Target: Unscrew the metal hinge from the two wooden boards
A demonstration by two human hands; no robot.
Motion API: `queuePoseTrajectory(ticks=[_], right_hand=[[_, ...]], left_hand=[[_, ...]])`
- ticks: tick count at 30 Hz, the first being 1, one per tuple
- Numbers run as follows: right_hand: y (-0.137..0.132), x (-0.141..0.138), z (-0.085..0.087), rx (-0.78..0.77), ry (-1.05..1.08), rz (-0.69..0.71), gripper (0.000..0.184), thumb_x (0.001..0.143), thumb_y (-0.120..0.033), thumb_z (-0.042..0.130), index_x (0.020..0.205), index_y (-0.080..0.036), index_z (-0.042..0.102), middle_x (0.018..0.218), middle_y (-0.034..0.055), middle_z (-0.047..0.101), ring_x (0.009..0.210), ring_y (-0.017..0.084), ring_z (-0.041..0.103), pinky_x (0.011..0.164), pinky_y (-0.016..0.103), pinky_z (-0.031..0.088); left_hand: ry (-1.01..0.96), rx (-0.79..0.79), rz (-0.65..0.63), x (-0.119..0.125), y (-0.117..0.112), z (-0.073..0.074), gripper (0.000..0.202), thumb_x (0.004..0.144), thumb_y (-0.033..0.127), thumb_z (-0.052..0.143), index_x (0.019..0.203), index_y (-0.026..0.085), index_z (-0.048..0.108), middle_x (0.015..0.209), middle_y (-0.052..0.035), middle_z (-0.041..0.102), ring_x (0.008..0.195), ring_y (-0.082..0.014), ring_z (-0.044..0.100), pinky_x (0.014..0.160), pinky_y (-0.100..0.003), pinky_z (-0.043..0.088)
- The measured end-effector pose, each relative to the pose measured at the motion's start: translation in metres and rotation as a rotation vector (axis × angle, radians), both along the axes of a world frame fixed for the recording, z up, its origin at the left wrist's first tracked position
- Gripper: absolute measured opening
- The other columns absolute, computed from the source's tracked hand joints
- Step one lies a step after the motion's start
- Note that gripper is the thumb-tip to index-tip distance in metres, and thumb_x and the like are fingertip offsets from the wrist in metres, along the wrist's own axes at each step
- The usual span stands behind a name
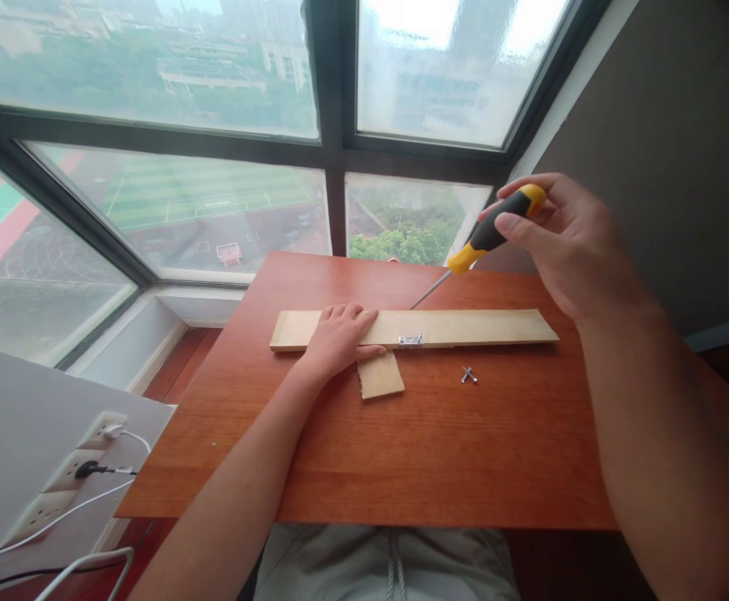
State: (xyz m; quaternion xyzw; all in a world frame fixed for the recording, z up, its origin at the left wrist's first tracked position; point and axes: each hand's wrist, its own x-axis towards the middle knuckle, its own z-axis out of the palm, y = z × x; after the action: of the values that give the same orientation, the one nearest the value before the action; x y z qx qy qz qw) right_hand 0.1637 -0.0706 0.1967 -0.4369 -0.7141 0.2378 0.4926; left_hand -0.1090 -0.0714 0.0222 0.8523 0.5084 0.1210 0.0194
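A long pale wooden board lies crosswise on the brown table. My left hand spans it left of its middle, fingertips at the far edge and thumb along the near edge. Just right of that thumb, a small metal bracket sits at the board's near edge, with what looks like a screw at its right end. A short wooden piece juts toward me from under the thumb. My right hand holds a yellow-and-black screwdriver by its handle, tilted, its tip near the board's far edge.
Several loose screws lie crossed on the table, in front of the board. Large windows stand beyond the table. At the lower left, wall sockets carry plugs and cables. A grey wall rises at the right.
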Motion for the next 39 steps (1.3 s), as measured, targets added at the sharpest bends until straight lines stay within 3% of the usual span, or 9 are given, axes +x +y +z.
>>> queuePoseTrajectory(ticks=[3,6,9,11,13,17,27,35,39], right_hand=[[0.0,0.002,-0.003,-0.082,0.13,-0.011,0.019,0.081,-0.022,0.049,0.099,-0.026,0.048,0.101,0.0072,0.066,0.089,0.019,0.065,0.08,0.036,0.052],[-0.001,-0.005,-0.019,-0.193,0.065,0.075,0.021,0.074,-0.019,0.052,0.094,-0.025,0.049,0.094,0.0039,0.064,0.073,0.016,0.06,0.066,0.033,0.05],[-0.002,-0.019,-0.045,-0.321,-0.384,0.025,0.013,0.083,-0.03,0.051,0.088,-0.021,0.06,0.071,0.0026,0.064,0.059,0.017,0.057,0.057,0.031,0.045],[-0.002,-0.029,-0.065,-0.269,-0.794,-0.076,0.024,0.088,-0.036,0.05,0.079,-0.02,0.066,0.075,0.0068,0.069,0.073,0.022,0.064,0.066,0.032,0.046],[-0.001,-0.037,-0.083,-0.318,-1.137,-0.102,0.034,0.092,-0.044,0.047,0.086,-0.02,0.071,0.09,0.0106,0.074,0.084,0.025,0.068,0.07,0.032,0.046],[0.0,-0.045,-0.104,-0.373,-1.259,-0.087,0.047,0.094,-0.049,0.043,0.092,-0.016,0.076,0.095,0.0182,0.074,0.087,0.029,0.07,0.068,0.034,0.046],[0.0,-0.055,-0.099,-0.346,-1.329,0.018,0.032,0.088,-0.029,0.047,0.096,-0.016,0.075,0.097,0.0193,0.074,0.084,0.03,0.07,0.062,0.034,0.044],[0.002,-0.048,-0.082,-0.295,-1.245,0.008,0.025,0.083,-0.022,0.051,0.097,-0.022,0.072,0.101,0.0115,0.074,0.086,0.027,0.068,0.061,0.032,0.039],[-0.002,-0.036,-0.085,-0.309,-1.171,0.025,0.02,0.083,-0.022,0.054,0.093,-0.024,0.071,0.095,0.0063,0.075,0.086,0.024,0.068,0.062,0.029,0.038]], left_hand=[[0.012,0.008,0.001,0.0,0.0,0.0,0.067,0.084,0.069,0.058,0.136,0.027,0.052,0.126,-0.0113,0.059,0.111,-0.0311,0.053,0.097,-0.041,0.035],[0.004,0.013,-0.005,0.0,0.0,0.0,0.067,0.084,0.068,0.058,0.136,0.026,0.052,0.125,-0.0116,0.059,0.111,-0.0313,0.053,0.097,-0.041,0.035],[-0.004,0.01,-0.002,0.0,0.0,-0.001,0.068,0.084,0.069,0.058,0.137,0.027,0.053,0.126,-0.012,0.059,0.111,-0.0315,0.053,0.098,-0.042,0.035],[-0.004,0.006,0.001,0.0,0.0,-0.001,0.069,0.083,0.069,0.059,0.137,0.027,0.052,0.127,-0.0119,0.058,0.111,-0.0314,0.053,0.098,-0.042,0.035],[-0.002,0.003,0.003,0.0,0.0,-0.001,0.069,0.083,0.069,0.059,0.138,0.027,0.052,0.127,-0.0119,0.058,0.111,-0.0313,0.053,0.098,-0.042,0.035],[-0.004,0.005,0.0,0.0,0.0,-0.001,0.069,0.083,0.068,0.059,0.138,0.027,0.052,0.127,-0.0122,0.059,0.111,-0.0314,0.053,0.098,-0.042,0.035],[-0.002,0.017,-0.01,0.0,0.0,-0.001,0.069,0.084,0.068,0.058,0.137,0.026,0.052,0.125,-0.0121,0.059,0.111,-0.0307,0.053,0.098,-0.041,0.035],[-0.002,0.011,-0.001,0.0,0.0,-0.001,0.067,0.084,0.068,0.058,0.136,0.027,0.052,0.127,-0.0118,0.058,0.112,-0.0312,0.053,0.099,-0.041,0.034],[0.024,0.026,-0.004,0.001,0.0,-0.001,0.068,0.084,0.069,0.057,0.136,0.025,0.052,0.126,-0.0121,0.059,0.111,-0.0313,0.053,0.098,-0.041,0.035]])
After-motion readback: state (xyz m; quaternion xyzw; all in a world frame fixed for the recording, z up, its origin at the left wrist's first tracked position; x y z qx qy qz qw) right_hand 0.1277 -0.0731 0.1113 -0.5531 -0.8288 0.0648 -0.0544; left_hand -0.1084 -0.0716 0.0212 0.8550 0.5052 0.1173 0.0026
